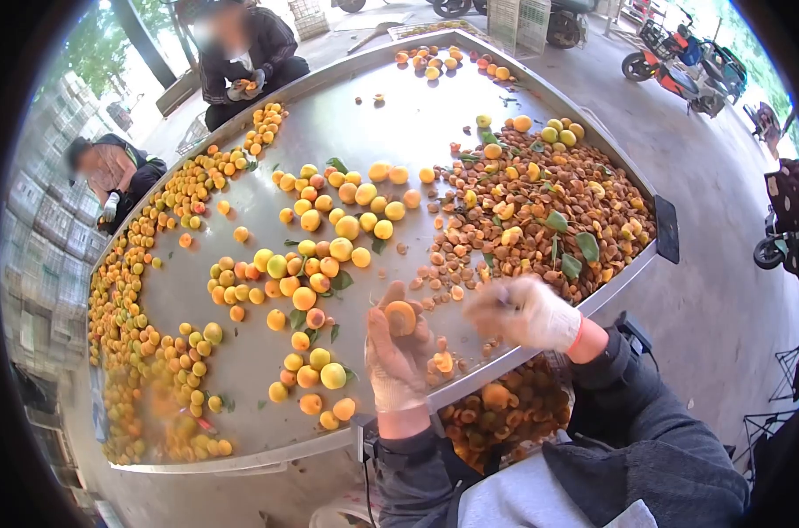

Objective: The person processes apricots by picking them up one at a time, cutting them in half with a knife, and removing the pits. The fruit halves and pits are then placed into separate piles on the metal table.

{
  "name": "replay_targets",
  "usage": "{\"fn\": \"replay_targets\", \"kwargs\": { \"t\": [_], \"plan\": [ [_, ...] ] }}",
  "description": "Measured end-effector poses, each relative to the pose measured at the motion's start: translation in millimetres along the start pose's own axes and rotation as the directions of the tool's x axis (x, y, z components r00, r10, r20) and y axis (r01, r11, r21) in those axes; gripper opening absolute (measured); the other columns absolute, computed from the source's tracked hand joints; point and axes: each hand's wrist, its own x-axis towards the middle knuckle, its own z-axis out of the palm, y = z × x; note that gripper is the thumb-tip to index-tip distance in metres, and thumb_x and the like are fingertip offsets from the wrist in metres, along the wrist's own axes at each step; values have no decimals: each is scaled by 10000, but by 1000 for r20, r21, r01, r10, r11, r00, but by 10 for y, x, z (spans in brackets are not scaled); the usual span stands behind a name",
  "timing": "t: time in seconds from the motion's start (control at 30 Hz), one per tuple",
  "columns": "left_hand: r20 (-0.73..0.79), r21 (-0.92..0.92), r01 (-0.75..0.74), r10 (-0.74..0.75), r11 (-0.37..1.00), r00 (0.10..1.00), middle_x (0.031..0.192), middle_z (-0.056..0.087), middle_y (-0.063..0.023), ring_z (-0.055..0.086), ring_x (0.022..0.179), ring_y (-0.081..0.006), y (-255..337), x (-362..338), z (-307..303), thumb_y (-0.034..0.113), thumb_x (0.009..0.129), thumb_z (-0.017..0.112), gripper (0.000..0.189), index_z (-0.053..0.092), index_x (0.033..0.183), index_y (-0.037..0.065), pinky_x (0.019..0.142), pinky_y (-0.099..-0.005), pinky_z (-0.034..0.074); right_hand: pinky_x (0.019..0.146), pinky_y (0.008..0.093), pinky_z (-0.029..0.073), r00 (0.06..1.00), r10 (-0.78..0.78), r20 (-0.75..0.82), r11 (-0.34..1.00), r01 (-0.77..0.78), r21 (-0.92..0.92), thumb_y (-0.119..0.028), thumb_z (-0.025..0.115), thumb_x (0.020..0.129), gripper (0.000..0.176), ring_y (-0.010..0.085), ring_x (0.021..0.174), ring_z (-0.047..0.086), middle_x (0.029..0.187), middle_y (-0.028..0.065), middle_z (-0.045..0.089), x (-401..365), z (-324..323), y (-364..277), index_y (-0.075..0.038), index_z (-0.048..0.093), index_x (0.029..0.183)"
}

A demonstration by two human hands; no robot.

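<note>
My left hand (pixel 394 356), in a pale work glove, is raised over the near edge of the metal table (pixel 267 352). Its fingers are closed round an apricot (pixel 400 319), whose orange face shows between thumb and fingers. Just to the right is my right hand (pixel 531 312), also gloved and blurred by motion. Its fingers are curled, and a small dark thing shows at them, too smeared to name. The two hands are apart. Below them, under the table edge, a container holds split apricots (pixel 496 396).
A heap of brown apricot pits (pixel 540 211) with leaves covers the table's right side. Whole apricots (pixel 311 273) lie in the middle, more along the left edge. Two people (pixel 241 62) sit at the far left sides. Scooters (pixel 681 62) and stacked crates (pixel 47 211) stand around.
</note>
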Motion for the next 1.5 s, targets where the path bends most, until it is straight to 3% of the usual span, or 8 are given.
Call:
{"fn": "replay_targets", "kwargs": {
  "t": [0.13,0.53,0.73,0.9,1.07,1.23,1.37,1.5],
  "plan": [
    [5,51,59,-59,997,998,891,586,-51,493,630,-126,-95,-15,23,400,946,552,472,525,1271,59,532,-240,396,366,235,265,895,2,-446,687,323,651,-22,436,919,176,64,385,332,553,-10,450,272,249,-640,-17,580,1020],
    [-228,284,97,-31,954,973,812,556,-41,499,614,-106,-159,-92,87,300,967,502,347,574,1058,-27,529,-228,414,685,234,469,706,-628,-327,698,697,166,74,574,830,169,101,755,583,858,48,642,592,563,-466,-36,659,926],
    [-171,459,-61,155,886,973,765,580,-78,520,577,-143,-203,-35,34,288,946,521,293,551,929,-3,522,-257,453,730,256,485,922,-365,-132,771,379,512,3,569,856,148,133,828,610,880,39,640,659,552,-455,-10,661,972],
    [-333,188,115,-47,975,942,766,588,-78,534,589,-144,-179,-5,84,291,934,540,273,574,962,21,494,-243,433,322,226,195,996,58,-65,195,53,979,-31,480,889,128,65,382,261,565,-45,320,939,464,-98,-107,562,826],
    [-160,22,179,-173,984,972,820,591,-81,562,665,-138,-127,97,-168,294,925,571,332,563,1098,11,529,-233,452,335,226,206,967,248,-61,29,56,998,-20,472,894,151,64,379,259,541,-56,313,1004,475,-70,-118,566,828],
    [-162,85,-76,89,993,983,932,602,-84,604,779,-174,-87,119,-186,280,916,603,456,506,1269,8,676,-287,515,466,262,420,907,-245,-343,858,368,360,-68,562,872,190,131,546,540,711,13,578,796,392,64,-87,658,1035],
    [-143,0,-43,43,999,989,1037,600,-80,617,884,-251,-98,146,-116,219,907,617,475,476,1316,24,773,-367,522,693,341,531,959,-247,139,787,282,-548,-61,645,770,295,248,822,677,863,113,674,525,558,-33,-97,665,1062],
    [-53,447,-167,212,879,976,1091,593,-64,613,921,-288,-207,263,-509,263,906,617,497,464,1317,29,784,-385,518,658,365,530,956,-156,248,585,292,-757,-160,673,753,240,285,765,668,796,120,653,497,702,-84,-95,645,983]
  ]
}}
